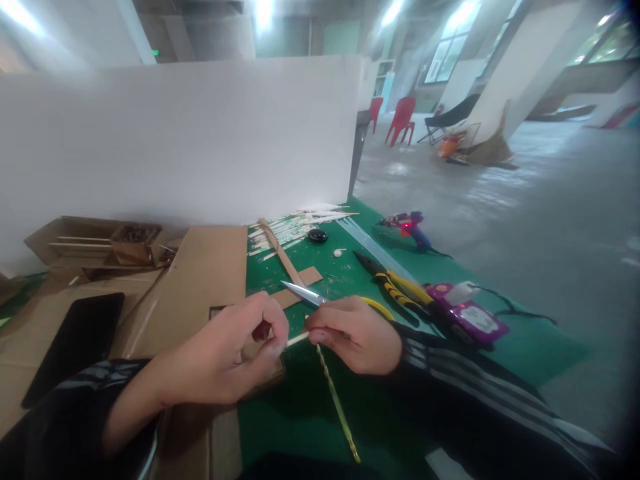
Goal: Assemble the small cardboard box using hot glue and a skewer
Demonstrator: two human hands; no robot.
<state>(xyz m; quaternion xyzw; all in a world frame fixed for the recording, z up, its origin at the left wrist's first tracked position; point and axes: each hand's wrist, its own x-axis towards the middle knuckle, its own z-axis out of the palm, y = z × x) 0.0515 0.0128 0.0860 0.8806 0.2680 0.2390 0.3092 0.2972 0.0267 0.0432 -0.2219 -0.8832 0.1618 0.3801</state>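
A short pale wooden stick (298, 339) spans the gap between my hands. My left hand (240, 347) pinches one end between thumb and fingers, and my right hand (353, 335) pinches the other. Just behind my right hand, the scissors (306, 294) lie with their blades pointing left and part of a yellow handle showing. Below the hands, a thin twisted yellow-green rod (336, 403) lies on the green tabletop (300, 427). Cardboard strips (283, 257) lie crossed beyond the scissors.
Several sticks (285, 233) and a black round object (317, 235) lie at the back. Pliers (400, 287), a purple power strip (467, 313) and a glue gun (413, 230) are on the right. A phone (75, 343) and cardboard boxes (85, 243) are on the left, before a white panel (190, 140).
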